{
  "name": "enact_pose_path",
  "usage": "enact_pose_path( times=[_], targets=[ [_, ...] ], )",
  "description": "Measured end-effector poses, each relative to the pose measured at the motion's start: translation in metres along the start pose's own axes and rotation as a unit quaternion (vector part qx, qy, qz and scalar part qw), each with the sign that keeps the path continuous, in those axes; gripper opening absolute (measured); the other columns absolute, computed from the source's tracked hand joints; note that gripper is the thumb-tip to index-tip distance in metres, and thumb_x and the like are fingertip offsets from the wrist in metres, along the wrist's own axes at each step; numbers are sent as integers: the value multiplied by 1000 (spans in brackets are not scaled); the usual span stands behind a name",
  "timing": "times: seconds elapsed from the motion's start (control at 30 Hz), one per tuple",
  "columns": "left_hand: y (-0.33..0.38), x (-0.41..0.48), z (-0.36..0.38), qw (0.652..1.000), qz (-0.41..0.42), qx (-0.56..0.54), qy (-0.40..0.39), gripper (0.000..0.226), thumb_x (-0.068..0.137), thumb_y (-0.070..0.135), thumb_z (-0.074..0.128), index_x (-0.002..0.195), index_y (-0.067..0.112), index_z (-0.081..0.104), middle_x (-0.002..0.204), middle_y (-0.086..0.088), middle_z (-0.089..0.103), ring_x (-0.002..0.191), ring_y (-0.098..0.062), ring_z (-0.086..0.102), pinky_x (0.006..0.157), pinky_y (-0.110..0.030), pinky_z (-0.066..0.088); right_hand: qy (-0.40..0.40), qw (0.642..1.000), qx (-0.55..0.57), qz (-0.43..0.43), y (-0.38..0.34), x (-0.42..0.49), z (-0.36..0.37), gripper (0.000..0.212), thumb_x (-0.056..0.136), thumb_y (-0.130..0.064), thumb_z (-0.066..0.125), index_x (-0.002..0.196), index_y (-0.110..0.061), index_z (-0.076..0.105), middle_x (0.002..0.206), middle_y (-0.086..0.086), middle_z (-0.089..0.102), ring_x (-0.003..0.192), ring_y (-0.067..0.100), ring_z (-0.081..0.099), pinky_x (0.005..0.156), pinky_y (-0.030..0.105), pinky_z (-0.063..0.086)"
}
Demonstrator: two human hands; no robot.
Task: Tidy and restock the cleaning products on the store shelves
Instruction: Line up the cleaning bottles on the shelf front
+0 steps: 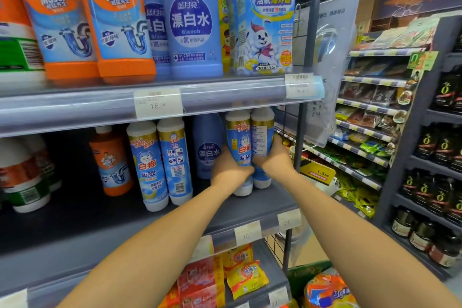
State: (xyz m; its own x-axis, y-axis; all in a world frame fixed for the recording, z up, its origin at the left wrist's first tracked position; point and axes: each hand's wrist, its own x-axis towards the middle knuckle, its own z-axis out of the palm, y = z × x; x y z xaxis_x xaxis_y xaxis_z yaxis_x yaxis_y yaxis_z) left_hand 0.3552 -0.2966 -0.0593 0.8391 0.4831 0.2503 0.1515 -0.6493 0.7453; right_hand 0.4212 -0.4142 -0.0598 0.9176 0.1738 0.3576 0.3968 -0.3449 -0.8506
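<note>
Two blue-and-white cleaner bottles stand side by side at the right end of the middle shelf (265,202). My left hand (228,170) grips the left bottle (238,137) low on its body. My right hand (273,157) wraps around the right bottle (262,132), whose back label faces me. Two more bottles of the same kind (160,160) stand further left, and a blue bleach bottle (207,147) sits behind them.
An orange drain-cleaner bottle (111,157) and white bottles (25,172) stand at the left of this shelf. The upper shelf (100,105) carries orange bottles, blue bleach bottles and a blue pouch (265,17). Yellow packets (245,277) lie below. A snack rack (370,127) stands across the aisle.
</note>
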Motion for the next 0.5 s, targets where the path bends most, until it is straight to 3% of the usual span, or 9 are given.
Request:
enact_pose_path(
  times=[0.13, 0.23, 0.3, 0.43, 0.5],
  targets=[
    [-1, -19, -21, 998, 26, -51, 8, 55, 60, 33, 85, 106, 22, 56, 105, -2, 72, 93, -21, 69, 80, -37, 59, -11, 999, -1, -35, -6, -18, -8, 59, 66, -15, 80, 114, -15, 45, 96, -4, 60, 88, 16, 60, 61, 17, 44],
    [-1, -38, -43, 996, 28, -79, -1, 52, 56, 34, 88, 95, 33, 54, 86, 13, 66, 75, -4, 65, 54, -23, 55, -29, 999, -6, -28, -19, -30, -15, 60, 65, -21, 81, 116, -16, 48, 98, -1, 64, 88, 17, 64, 69, 29, 53],
    [-3, -50, -56, 995, 18, -100, -21, 52, 53, 33, 90, 89, 36, 51, 85, 14, 65, 72, -2, 65, 49, -20, 53, -42, 999, 7, -23, -28, -38, -18, 58, 66, -23, 82, 115, -18, 51, 100, -2, 66, 88, 17, 66, 75, 36, 56],
    [-11, -72, -77, 993, -6, -109, -48, 54, 52, 31, 92, 95, 32, 58, 96, 3, 72, 83, -15, 71, 72, -38, 62, -70, 997, 25, -14, -38, -58, -17, 48, 68, -25, 84, 104, -23, 52, 91, -9, 64, 77, 3, 62, 59, 22, 48],
    [-18, -83, -88, 992, -16, -117, -48, 54, 54, 31, 92, 95, 31, 57, 94, 3, 72, 82, -15, 71, 68, -35, 61, -81, 996, 18, -14, -44, -68, -14, 44, 68, -28, 83, 97, -27, 50, 85, -15, 60, 73, -2, 59, 52, 18, 43]
  ],
)
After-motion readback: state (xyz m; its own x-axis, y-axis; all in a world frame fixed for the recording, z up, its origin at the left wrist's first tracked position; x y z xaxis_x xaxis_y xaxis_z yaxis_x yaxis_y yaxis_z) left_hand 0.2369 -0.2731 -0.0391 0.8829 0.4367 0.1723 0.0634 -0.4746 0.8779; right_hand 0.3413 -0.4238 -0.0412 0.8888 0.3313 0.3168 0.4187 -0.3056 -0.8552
